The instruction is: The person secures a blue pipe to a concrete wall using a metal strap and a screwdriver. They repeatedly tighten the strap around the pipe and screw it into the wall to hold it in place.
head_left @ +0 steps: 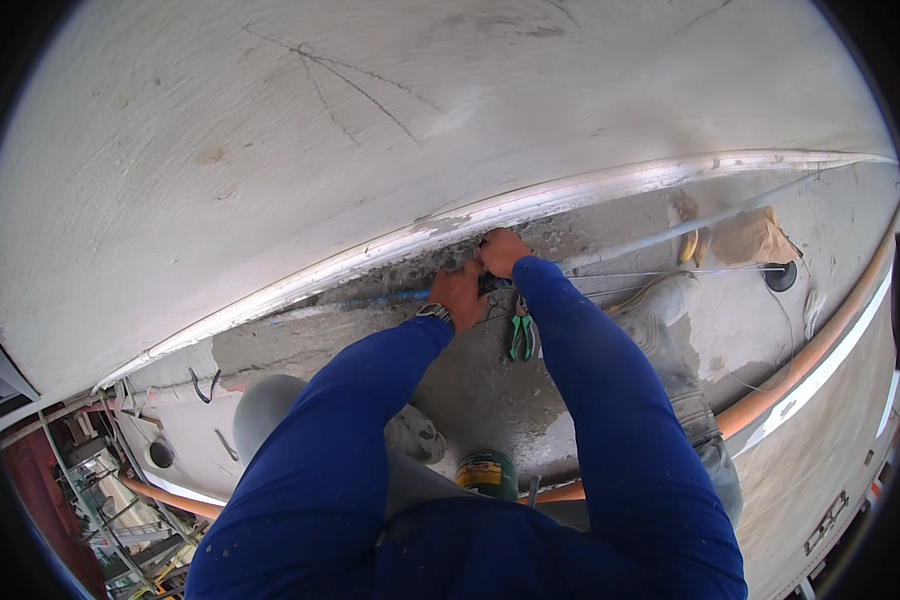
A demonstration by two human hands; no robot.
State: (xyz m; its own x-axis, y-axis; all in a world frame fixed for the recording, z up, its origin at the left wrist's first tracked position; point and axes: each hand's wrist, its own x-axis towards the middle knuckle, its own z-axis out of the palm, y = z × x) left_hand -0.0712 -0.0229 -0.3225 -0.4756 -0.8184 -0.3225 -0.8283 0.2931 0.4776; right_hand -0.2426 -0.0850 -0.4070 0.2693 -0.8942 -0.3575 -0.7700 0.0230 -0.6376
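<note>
My left hand (458, 292), with a watch at its wrist, is closed at the end of a blue pipe (395, 298) along the foot of the wall. Just beside it my right hand (505, 252) is closed too, its fingers bent toward the wall. The two hands almost touch. What sits in their fingers is dark and mostly hidden, so I cannot make it out. Below my right hand, near its forearm, lie pliers with green handles (521, 336). Broken, rough mortar (425, 262) lines the groove behind my hands.
A white strip (530, 200) runs along the wall's foot. To the right are a brown paper bag (755, 238), a thin rod (680, 272) and a round dark hole (780, 277). A green can (487, 473) stands between my legs; an orange pipe (780, 385) borders the ledge. Scaffolding (100, 510) shows lower left.
</note>
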